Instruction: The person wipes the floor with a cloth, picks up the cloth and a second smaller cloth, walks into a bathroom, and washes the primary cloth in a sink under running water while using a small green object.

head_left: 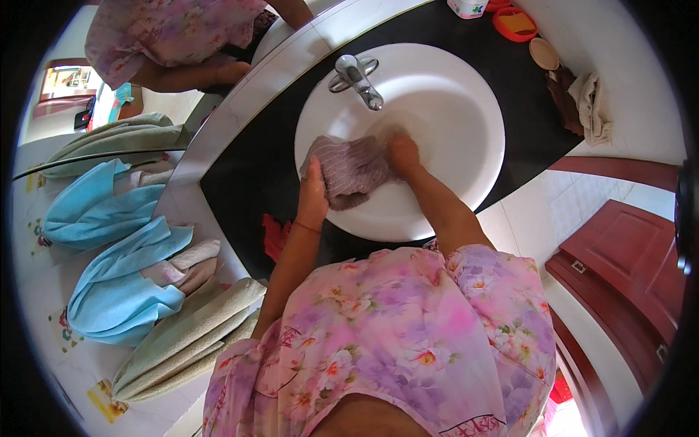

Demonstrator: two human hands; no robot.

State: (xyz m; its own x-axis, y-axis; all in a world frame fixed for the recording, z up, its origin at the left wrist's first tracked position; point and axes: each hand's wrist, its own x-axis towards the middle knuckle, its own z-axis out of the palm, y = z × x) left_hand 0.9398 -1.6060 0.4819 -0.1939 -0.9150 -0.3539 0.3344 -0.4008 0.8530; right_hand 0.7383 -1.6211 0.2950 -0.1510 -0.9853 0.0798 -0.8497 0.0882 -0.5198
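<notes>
A wet greyish-purple cloth (pixel 353 169) with thin pale stripes lies over the left side of a white oval sink (pixel 473 146). My left hand (pixel 313 195) grips the cloth's left end at the basin's rim, thumb on top. Down in the basin, my right hand (pixel 403 154) is closed at the cloth's right end, its fingers partly hidden and a little blurred. Cloudy water seems to lie in the basin around that hand. Above the cloth stands a chrome faucet (pixel 358 80), its spout pointing into the sink.
Around the sink runs a black countertop (pixel 255 156). A red cloth (pixel 275 237) lies by my left forearm. Blue towels (pixel 124 291) and beige towels (pixel 182 342) hang at left, beside a mirror. Far right hold a red soap dish (pixel 515 25) and folded cloths (pixel 591 109).
</notes>
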